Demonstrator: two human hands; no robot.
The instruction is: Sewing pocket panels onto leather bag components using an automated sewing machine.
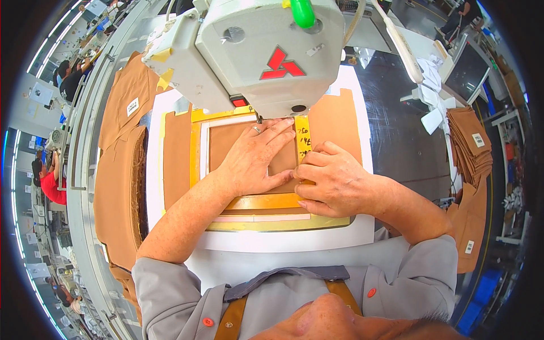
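Observation:
Fingers stretched out, my left hand [255, 156] lies flat on a brown fabric piece [222, 139] inside a yellow-edged template frame [260, 202]. Its fingertips reach up close below the head of a grey sewing machine [269, 62]. My right hand [331, 180] is at the frame's right strip, its fingers bent and drawn together by the fabric's edge, close to my left thumb. What those fingers pinch, if anything, is hidden. The frame lies on a larger brown fabric panel [343, 122] over a white sheet [226, 242].
Piled brown fabric [118, 187] stands along the left side, with another brown stack [469, 144] at the right. A dark metal table surface [396, 130] extends right of the white sheet. Beyond it is a screen [467, 68]. Other people work far left.

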